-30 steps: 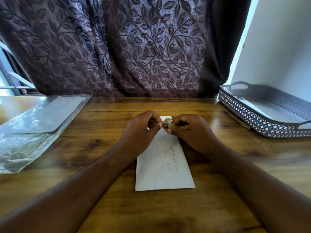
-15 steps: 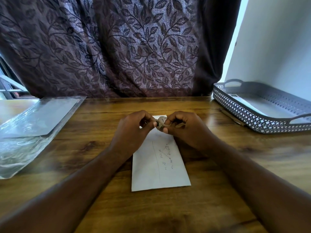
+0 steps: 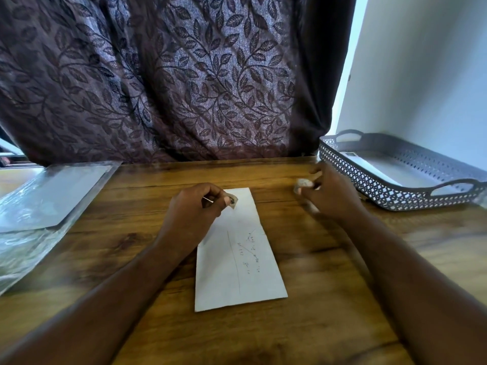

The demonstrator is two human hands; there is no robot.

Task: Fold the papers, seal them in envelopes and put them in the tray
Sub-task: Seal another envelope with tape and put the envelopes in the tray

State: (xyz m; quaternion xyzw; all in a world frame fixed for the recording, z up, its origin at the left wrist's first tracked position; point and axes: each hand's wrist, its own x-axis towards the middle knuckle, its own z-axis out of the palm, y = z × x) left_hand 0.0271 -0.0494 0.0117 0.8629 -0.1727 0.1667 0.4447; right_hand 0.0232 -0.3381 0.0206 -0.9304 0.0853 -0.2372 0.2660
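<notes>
Now: envelope (image 3: 238, 255) lies flat on the table (image 3: 329, 306), mid-frame, faint writing on its upper face. Left hand (image 3: 196, 209) rests at the envelope's far end, thumb and forefinger pinched on a small scrap (image 3: 233, 201). Right hand (image 3: 330, 193) is apart from it, blurred, between envelope and tray (image 3: 395, 191), fingers curled round a small pale piece (image 3: 303, 183). Tray at right, something flat and pale inside. Plastic sleeve (image 3: 44, 204) at left.

Right hand (image 3: 329, 191) and its small pale scrap (image 3: 303, 183) motion-blurred; tray (image 3: 395, 191) cropped at right edge.
</notes>
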